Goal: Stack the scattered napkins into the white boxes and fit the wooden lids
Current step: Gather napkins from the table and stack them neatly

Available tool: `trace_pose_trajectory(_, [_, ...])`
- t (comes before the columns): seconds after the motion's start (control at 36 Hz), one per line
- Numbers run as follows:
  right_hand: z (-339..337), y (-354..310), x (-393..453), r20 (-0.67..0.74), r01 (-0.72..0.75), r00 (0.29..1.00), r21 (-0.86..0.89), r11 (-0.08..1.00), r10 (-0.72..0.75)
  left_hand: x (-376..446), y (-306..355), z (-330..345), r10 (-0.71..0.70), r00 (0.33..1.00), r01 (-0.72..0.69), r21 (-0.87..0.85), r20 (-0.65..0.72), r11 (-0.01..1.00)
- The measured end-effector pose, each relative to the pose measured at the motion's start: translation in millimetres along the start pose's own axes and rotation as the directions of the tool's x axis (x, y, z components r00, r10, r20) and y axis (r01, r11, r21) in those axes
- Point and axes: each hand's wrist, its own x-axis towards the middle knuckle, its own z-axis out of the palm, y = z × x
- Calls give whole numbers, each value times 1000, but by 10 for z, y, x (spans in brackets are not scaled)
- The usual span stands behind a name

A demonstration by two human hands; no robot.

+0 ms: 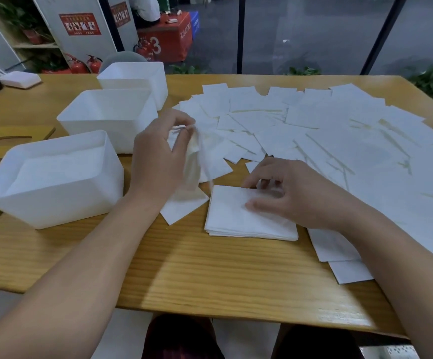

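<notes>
Right hand (pixel 285 193) presses stack (pixel 249 216); left hand (pixel 158 156) pinches napkin (pixel 193 161) hanging upright.

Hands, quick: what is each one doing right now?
Left hand: pinching a loose napkin, lifted.
Right hand: fingers resting on the napkin stack, gripping nothing.

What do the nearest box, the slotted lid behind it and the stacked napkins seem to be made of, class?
Nearest box: probably plastic, smooth matt white, slightly translucent walls.
Slotted lid: looks like light wood or bamboo, flat, with a cut slot; grain too faint to tell.
Stacked napkins: thin white paper tissue, soft layered edges.
</notes>
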Motion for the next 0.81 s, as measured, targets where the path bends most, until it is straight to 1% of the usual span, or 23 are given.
trace_pose_trajectory(0.06, [1,-22,4,13,-2,1000,-5,1000,2,13,9,-12,-30,999,29,-42,-26,999])
trace_pose_trajectory(0.11, [-8,-34,6,19,-12,1000,-19,1000,13,21,10,-11,-30,999,29,-63,-20,998])
trace_pose_trajectory(0.19, [-21,-38,-6,12,-22,1000,-10,1000,22,10,37,4,-7,999,12,-90,48,996])
trace_pose_trajectory(0.31, [-79,-60,-10,-69,-39,997,20,999,40,-30,109,45,9,987,22,-191,160,981])
trace_pose_trajectory(0.44, [-126,-77,20,-237,-82,963,201,976,130,-49,109,69,-10,979,74,-309,203,948])
trace_pose_trajectory(0.56, [-136,-121,-3,-292,-8,950,331,943,111,-38,97,57,-23,965,136,-424,262,895])
trace_pose_trajectory(0.61, [-140,-143,-5,-317,19,944,342,939,97,-46,107,43,-41,952,188,-473,303,861])
trace_pose_trajectory(0.67, [-148,-138,-4,-319,27,942,382,924,104,-49,125,16,-55,932,248,-519,359,818])
trace_pose_trajectory(0.72, [-179,-110,-10,-313,21,944,366,930,102,-41,149,-27,-50,895,313,-545,443,778])
trace_pose_trajectory(0.78, [-243,-71,-25,-266,-23,958,313,950,111,-32,171,-79,-40,827,383,-510,561,770])
trace_pose_trajectory(0.81, [-287,-51,-38,-209,-54,971,300,952,121,-30,180,-103,-36,776,418,-470,630,778])
